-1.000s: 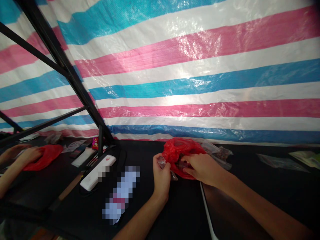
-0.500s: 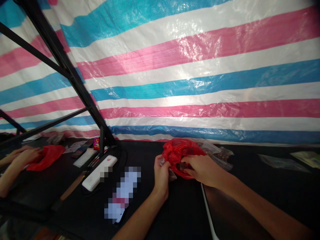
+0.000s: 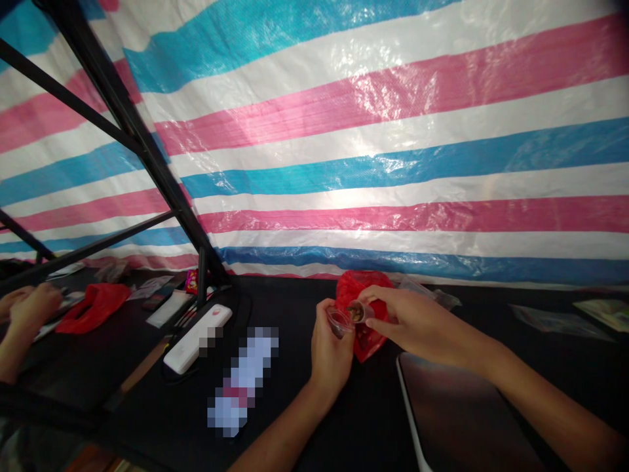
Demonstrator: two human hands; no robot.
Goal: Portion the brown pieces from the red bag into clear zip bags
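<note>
My left hand is closed around a small clear plastic bag, its mouth spread into a round opening. In my right hand is a small cup, pinched between thumb and fingers. The cup lies tilted on its side, its rim facing the bag's mouth, and small brown pieces show inside it. Behind and beneath both hands lies a crumpled red plastic bag; what it contains is hidden.
A dark flat panel with a pale edge lies under my right forearm. To the left are a phone, a white power strip and a black metal frame. Clear packets lie right. Another person's hands work beside a red bag.
My right hand has come up out of the red bag with the cup of brown pieces. My left hand has shifted slightly right, off the red bag's edge, with the clear bag's mouth now showing.
</note>
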